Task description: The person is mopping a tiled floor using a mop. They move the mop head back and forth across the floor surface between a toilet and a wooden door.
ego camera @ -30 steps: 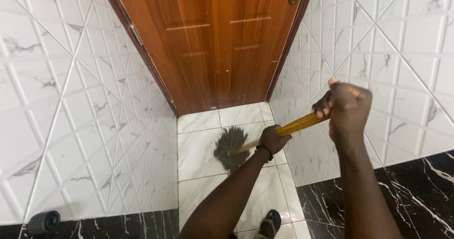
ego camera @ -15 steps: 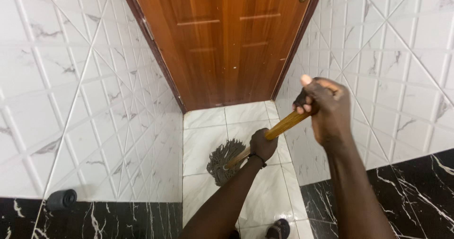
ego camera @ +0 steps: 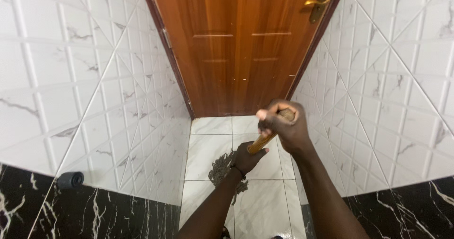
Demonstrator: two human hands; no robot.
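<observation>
Mop [ego camera: 227, 169] with grey strings lies on the white marble floor tiles [ego camera: 208, 149], a little in front of the brown wooden door [ego camera: 241, 49], between the two tiled walls. Its wooden handle [ego camera: 260, 143] rises from the strings toward the person. The right hand [ego camera: 283, 125] is closed fully around the top end of the handle, with the fingers wrapped over it. The left hand [ego camera: 248, 157] is lower and is also closed tight around the handle, just above the strings; a dark band sits on its wrist.

I judge that the step in hand is the wiping of the floor in this narrow space, with the mop head pressed on the tiles near the middle of the floor. The next move, as I judge it, calls for both hands to keep a firm hold and to guide the strings over the tiles close to the door and along the wall [ego camera: 94, 92] at the left, without hitting the walls with the handle.

No package, label or sign is visible. Only a gold-coloured door handle [ego camera: 320, 2] shows at the upper right of the door, and a small dark round fitting [ego camera: 70, 179] sticks out of the left wall, where the white tiles meet the black ones.
</observation>
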